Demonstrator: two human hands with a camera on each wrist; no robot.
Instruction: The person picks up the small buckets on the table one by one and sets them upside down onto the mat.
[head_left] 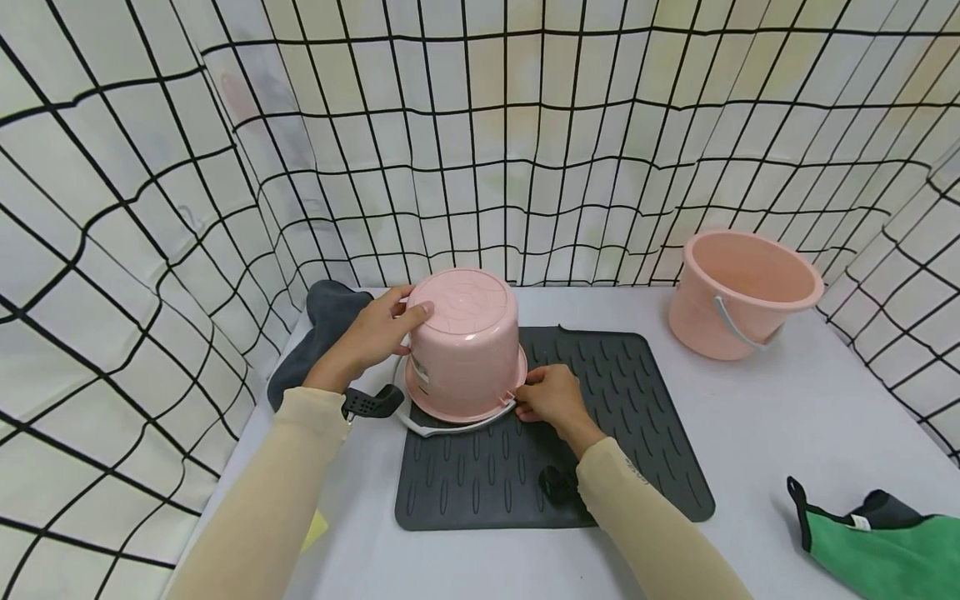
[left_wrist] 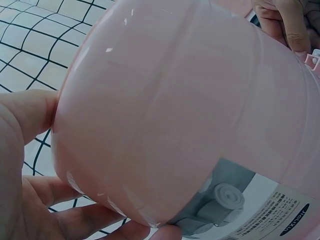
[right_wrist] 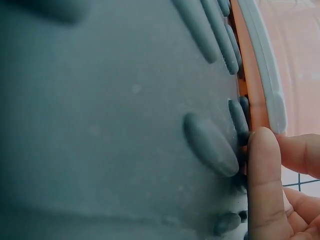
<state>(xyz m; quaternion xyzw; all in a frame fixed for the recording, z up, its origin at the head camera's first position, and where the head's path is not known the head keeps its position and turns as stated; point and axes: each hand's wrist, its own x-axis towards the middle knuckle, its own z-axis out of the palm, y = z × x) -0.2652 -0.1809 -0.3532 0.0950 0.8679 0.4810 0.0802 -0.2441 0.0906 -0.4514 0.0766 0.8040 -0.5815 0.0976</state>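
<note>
A pink bucket (head_left: 465,350) stands upside down, rim down, on a dark grey ribbed mat (head_left: 480,483). My left hand (head_left: 378,333) grips it near the upturned base, thumb on one side and fingers curled under the other in the left wrist view. A printed label (left_wrist: 250,205) shows on the wall there. At the lower right of the rim, my right hand (head_left: 553,400) pinches the edge beside the handle joint. The bucket's pale grey handle (head_left: 450,431) lies around the front of the rim. In the right wrist view, thumb and finger meet at the rim close to the mat.
Another pink bucket (head_left: 738,296) stands upright at the back right, its handle hanging down. A dark grey cloth item (head_left: 330,321) lies at the back left. A green and black fabric item (head_left: 877,542) lies front right. Black wire grid panels (head_left: 510,167) enclose the white table (head_left: 757,433).
</note>
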